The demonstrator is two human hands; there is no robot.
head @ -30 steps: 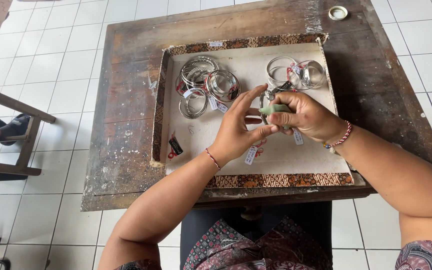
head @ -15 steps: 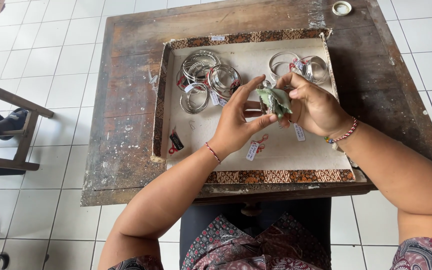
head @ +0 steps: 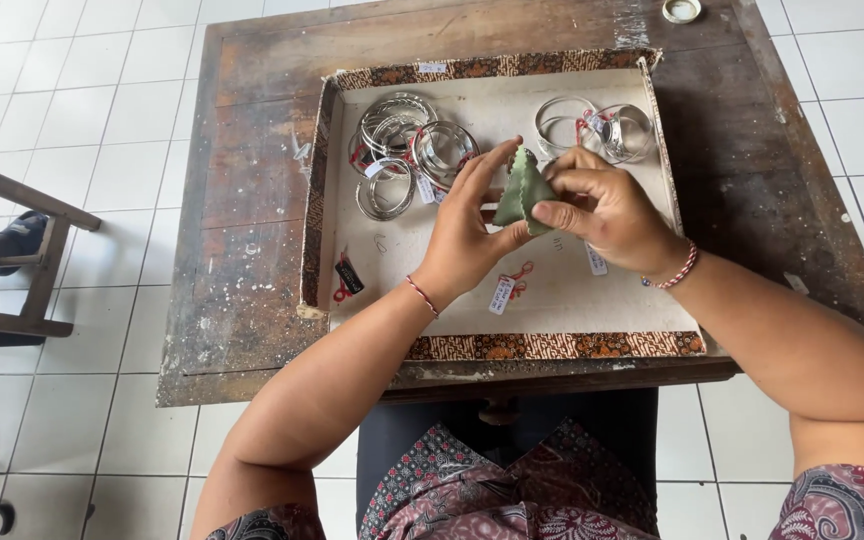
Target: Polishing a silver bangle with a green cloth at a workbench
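surface (head: 252,250): dark worn wood, carrying the tray — everything below is placed against that tray.
tray (head: 572,345): shallow, pale lined, patterned border, sitting square on the surface.
right hand (head: 607,205): over the tray's middle, fingers curled and closed on the right side of the green cloth, thumb pressing its lower edge.
left hand (head: 467,225): just left of it, fingers half spread, thumb and fingertips pinching the cloth's left side.
green cloth (head: 522,190): above the tray's centre, held between both hands — folded up like a little peak, long axis near upright, scalloped edge on top; whether anything is wrapped inside, cannot tell.
nearer hand: both touch it, neither closer.
bangle pile (head: 407,150): silver, tagged, in the tray's upper left, behind the left hand.
second bangle pile (head: 597,130): tray's upper right, just beyond the right hand.
loose tag (head: 502,293): white with red string, on the tray floor under the left wrist.
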